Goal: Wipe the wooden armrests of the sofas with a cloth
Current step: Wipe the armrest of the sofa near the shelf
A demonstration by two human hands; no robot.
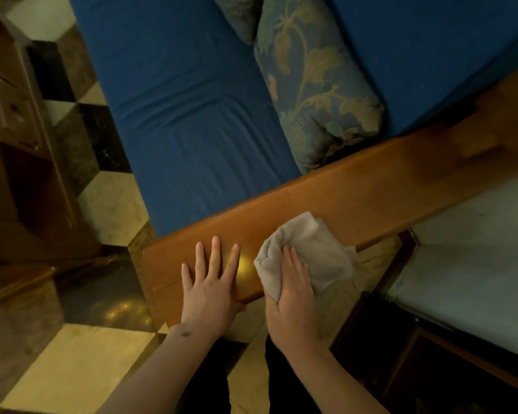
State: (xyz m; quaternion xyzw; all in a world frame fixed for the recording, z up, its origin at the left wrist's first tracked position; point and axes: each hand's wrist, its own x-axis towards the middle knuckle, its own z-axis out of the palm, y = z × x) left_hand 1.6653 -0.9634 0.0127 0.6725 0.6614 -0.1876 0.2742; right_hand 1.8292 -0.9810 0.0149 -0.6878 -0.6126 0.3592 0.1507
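The right hand [293, 297] presses a pale beige cloth [308, 252] on the wooden armrest [356, 192]. The cloth is soft and crumpled, with folds, and it spreads out past the fingertips and to the right of them; its right corner hangs a little over the near edge of the wood. The fingers lie on top of the cloth, mostly straight, and part of the cloth is gathered at the thumb side of this hand; whether the thumb pinches it I cannot tell.

Just to the left of the cloth, the left hand [210, 282] lies flat on the same armrest, four fingers straight and spread, holding nothing. Between the two hands the wood shows a small yellow glare.

The armrest is one long flat board of smooth, glossy brown wood with rounded edges. It runs from the hands away to the upper right.

Beyond the armrest is a blue seat cushion [186, 121] of matte fabric with soft wrinkles. On it lie two cushions [314, 85] of woven blue-grey fabric with a golden leaf pattern; the nearer one touches the armrest.

To the right of the cloth hand stands a second seat with a pale grey-green cushion [467, 255] in a dark wooden frame. The floor [111, 204] has glossy stone tiles, cream and dark. No writing can be read.
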